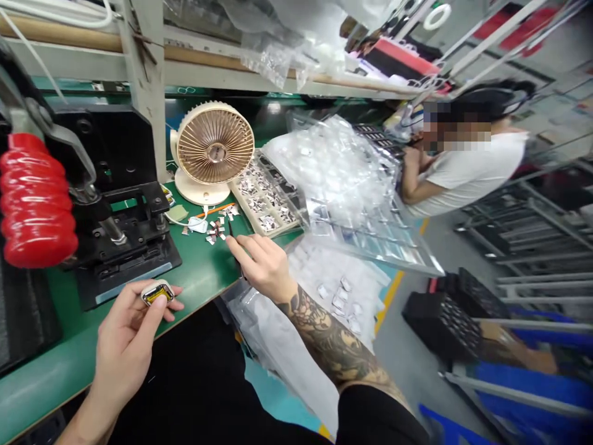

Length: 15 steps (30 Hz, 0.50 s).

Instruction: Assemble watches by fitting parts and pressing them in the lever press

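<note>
My left hand pinches a small white case with a yellow inner part above the front edge of the green bench. My right hand is closed round a thin dark tool, probably tweezers, whose tip reaches toward a scatter of small silver parts on the mat. A black hand press with a red ribbed handle stands at the left, just behind my left hand.
A beige desk fan stands behind the parts. A tray of small silver parts and clear plastic trays and bags lie to the right. Another person in a white shirt sits at the far right. Black crates are on the floor.
</note>
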Tool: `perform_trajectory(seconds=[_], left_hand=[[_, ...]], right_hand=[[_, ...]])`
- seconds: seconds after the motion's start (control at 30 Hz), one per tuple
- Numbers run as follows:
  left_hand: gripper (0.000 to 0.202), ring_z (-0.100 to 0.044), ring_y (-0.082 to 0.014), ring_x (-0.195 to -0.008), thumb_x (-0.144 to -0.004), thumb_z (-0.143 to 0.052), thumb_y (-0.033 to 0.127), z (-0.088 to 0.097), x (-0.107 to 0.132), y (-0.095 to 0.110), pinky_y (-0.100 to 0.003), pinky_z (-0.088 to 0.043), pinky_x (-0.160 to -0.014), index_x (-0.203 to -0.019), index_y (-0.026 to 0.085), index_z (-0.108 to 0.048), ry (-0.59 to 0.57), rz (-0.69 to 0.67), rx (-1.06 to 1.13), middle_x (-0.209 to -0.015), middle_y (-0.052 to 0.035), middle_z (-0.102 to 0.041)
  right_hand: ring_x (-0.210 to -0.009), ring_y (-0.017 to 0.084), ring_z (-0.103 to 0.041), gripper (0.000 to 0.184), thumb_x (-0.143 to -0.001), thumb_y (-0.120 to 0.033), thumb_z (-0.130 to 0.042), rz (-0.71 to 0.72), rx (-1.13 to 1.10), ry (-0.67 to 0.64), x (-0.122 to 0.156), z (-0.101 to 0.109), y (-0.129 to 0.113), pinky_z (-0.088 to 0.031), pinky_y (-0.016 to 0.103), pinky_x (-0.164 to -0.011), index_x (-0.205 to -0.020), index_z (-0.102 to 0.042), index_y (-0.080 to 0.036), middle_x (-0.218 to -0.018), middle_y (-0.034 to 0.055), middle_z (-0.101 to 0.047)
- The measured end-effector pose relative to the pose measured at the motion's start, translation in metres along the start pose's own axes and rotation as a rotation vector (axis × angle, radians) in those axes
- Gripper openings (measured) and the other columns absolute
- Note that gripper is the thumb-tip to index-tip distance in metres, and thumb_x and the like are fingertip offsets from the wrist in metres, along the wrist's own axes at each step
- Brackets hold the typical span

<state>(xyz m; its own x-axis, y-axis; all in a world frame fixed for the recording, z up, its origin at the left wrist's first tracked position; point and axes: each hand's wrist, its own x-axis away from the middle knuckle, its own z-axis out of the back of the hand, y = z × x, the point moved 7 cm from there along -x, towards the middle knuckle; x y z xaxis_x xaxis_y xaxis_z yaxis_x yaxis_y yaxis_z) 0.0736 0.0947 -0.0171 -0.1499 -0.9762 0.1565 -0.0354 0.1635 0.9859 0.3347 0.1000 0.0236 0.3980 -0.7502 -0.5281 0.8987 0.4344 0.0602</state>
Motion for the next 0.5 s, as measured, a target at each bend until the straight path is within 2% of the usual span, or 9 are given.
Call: perform_trajectory(seconds=[0.1, 0.17, 0.23, 0.33, 0.4, 0.5], left_hand=[[0.029, -0.083, -0.0247, -0.102, -0.11, -0.075, 0.049, -0.009, -0.003, -0.001, -0.035, -0.064, -0.087, -0.123, 0.023, -0.071, -0.049, -0.015, -0.072, -0.131, -0.0113, -0.084], [0.031, -0.083, -0.0253, -0.103, -0.11, -0.074, 0.05, -0.01, -0.004, -0.001, -0.036, -0.063, -0.087, -0.126, 0.024, -0.07, -0.031, -0.04, -0.088, -0.131, -0.0116, -0.084], [0.032, -0.082, -0.025, -0.099, -0.11, -0.075, 0.05, -0.008, -0.003, -0.002, -0.037, -0.063, -0.086, -0.126, 0.023, -0.07, 0.014, -0.057, -0.077, -0.127, -0.0116, -0.084], [0.033, -0.081, -0.0239, -0.096, -0.109, -0.076, 0.049, -0.005, 0.0, -0.002, -0.037, -0.062, -0.086, -0.127, 0.022, -0.068, 0.046, -0.07, -0.06, -0.123, -0.0107, -0.085], [0.032, -0.08, -0.0229, -0.094, -0.11, -0.075, 0.049, -0.003, 0.002, -0.003, -0.037, -0.062, -0.086, -0.127, 0.023, -0.067, 0.041, -0.073, -0.075, -0.122, -0.0102, -0.085], [0.03, -0.08, -0.0222, -0.095, -0.112, -0.071, 0.049, -0.002, 0.001, -0.006, -0.037, -0.063, -0.087, -0.128, 0.023, -0.067, 0.008, -0.077, -0.117, -0.123, -0.0096, -0.084]], right_hand=[[-0.111, 0.025, -0.073, 0.035, -0.116, -0.016, -0.05, -0.014, 0.056, -0.136, 0.019, -0.006, 0.011, -0.06, 0.044, -0.095, -0.139, -0.076, -0.022, -0.114, 0.0113, -0.081], [-0.119, 0.027, -0.071, 0.039, -0.115, -0.013, -0.049, -0.054, 0.009, -0.157, 0.017, -0.009, 0.02, -0.059, 0.047, -0.103, -0.143, -0.073, -0.022, -0.122, 0.0128, -0.08], [-0.12, 0.027, -0.069, 0.043, -0.114, -0.012, -0.046, -0.16, -0.075, -0.086, 0.01, -0.009, 0.034, -0.06, 0.046, -0.104, -0.147, -0.071, -0.023, -0.13, 0.0142, -0.077], [-0.124, 0.029, -0.066, 0.042, -0.113, -0.015, -0.044, -0.383, -0.12, 0.0, -0.005, -0.013, 0.068, -0.059, 0.048, -0.11, -0.144, -0.073, -0.02, -0.136, 0.0169, -0.074], [-0.123, 0.031, -0.065, 0.043, -0.111, -0.013, -0.045, -0.474, -0.104, -0.047, -0.016, -0.022, 0.09, -0.057, 0.049, -0.113, -0.139, -0.076, -0.017, -0.131, 0.0174, -0.075], [-0.115, 0.031, -0.067, 0.043, -0.103, -0.007, -0.049, -0.502, -0.102, -0.145, -0.031, -0.032, 0.116, -0.057, 0.046, -0.109, -0.127, -0.083, -0.016, -0.119, 0.0159, -0.077]])
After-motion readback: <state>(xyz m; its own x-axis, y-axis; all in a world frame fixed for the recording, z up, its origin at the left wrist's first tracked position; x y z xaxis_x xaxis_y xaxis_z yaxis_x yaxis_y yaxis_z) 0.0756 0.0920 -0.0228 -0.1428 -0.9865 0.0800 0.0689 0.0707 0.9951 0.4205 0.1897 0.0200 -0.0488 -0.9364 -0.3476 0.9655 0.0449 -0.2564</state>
